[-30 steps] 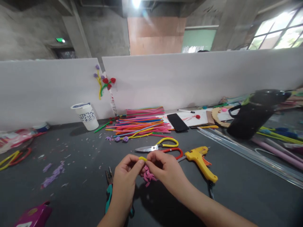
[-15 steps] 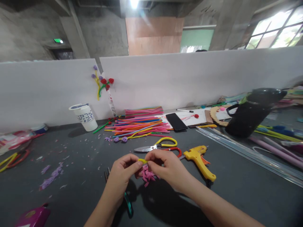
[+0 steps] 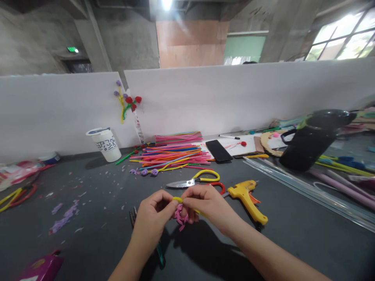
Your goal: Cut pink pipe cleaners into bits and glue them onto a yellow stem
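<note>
Between my two hands a yellow pipe cleaner (image 3: 177, 199) is pinched and bent into a small curve, its tail showing under the right palm. My left hand (image 3: 154, 214) grips one side of the curve with thumb and forefinger. My right hand (image 3: 206, 205) pinches the other side. Pink fuzzy pieces (image 3: 181, 219) hang just below the fingertips; whether they are joined to the yellow stem I cannot tell. Just beyond the hands lie scissors (image 3: 180, 184) with yellow and red handles. Pliers (image 3: 159, 255) with teal handles lie partly hidden under my left wrist.
A yellow glue gun (image 3: 247, 201) lies to the right, near clear plastic rods (image 3: 293, 185). Behind are a pile of coloured pipe cleaners (image 3: 175, 156), a phone (image 3: 218, 150), a white cup (image 3: 106, 145) and a black jug (image 3: 310, 140). Purple scraps (image 3: 66, 218) lie left.
The fingers of my right hand have shifted, and more of the yellow pipe cleaner shows, including its tail beneath the palm. Both hands stay in nearly the same place.
</note>
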A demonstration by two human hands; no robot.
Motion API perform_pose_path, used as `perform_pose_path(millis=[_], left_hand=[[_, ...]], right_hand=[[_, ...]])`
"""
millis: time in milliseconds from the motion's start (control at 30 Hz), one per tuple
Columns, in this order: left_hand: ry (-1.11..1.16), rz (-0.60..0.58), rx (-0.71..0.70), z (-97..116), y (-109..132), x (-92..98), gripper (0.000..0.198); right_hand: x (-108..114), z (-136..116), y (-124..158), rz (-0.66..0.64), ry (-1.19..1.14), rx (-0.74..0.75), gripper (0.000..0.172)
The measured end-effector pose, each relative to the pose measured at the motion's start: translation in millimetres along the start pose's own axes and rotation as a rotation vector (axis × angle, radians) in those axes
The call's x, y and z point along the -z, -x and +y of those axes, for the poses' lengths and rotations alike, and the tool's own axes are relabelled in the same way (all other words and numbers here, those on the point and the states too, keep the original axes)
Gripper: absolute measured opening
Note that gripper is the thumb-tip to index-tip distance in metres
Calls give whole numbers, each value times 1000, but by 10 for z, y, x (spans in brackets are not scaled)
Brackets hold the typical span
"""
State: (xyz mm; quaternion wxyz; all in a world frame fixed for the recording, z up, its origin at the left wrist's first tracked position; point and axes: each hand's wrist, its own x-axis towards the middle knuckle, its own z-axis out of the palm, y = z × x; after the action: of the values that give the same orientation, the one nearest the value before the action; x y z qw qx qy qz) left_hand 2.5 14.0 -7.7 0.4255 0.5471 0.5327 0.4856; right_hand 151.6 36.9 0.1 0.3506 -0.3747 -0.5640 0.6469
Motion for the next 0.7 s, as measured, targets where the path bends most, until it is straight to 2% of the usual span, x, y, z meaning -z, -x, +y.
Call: perform_pose_path(millis=[233, 467, 600, 700], left_hand=[[25, -26, 49, 81, -14, 14, 13], [47, 17, 27, 21, -12, -9, 14], [24, 22, 27, 2, -13, -36, 15], [40, 26, 37, 21, -4, -53, 17]], right_hand=[[44, 8, -12, -130, -171, -50, 18], [35, -17, -15, -61, -49, -89, 17], [10, -3, -10, -14, -93, -89, 17], [8, 25, -12, -29, -163, -83, 17]])
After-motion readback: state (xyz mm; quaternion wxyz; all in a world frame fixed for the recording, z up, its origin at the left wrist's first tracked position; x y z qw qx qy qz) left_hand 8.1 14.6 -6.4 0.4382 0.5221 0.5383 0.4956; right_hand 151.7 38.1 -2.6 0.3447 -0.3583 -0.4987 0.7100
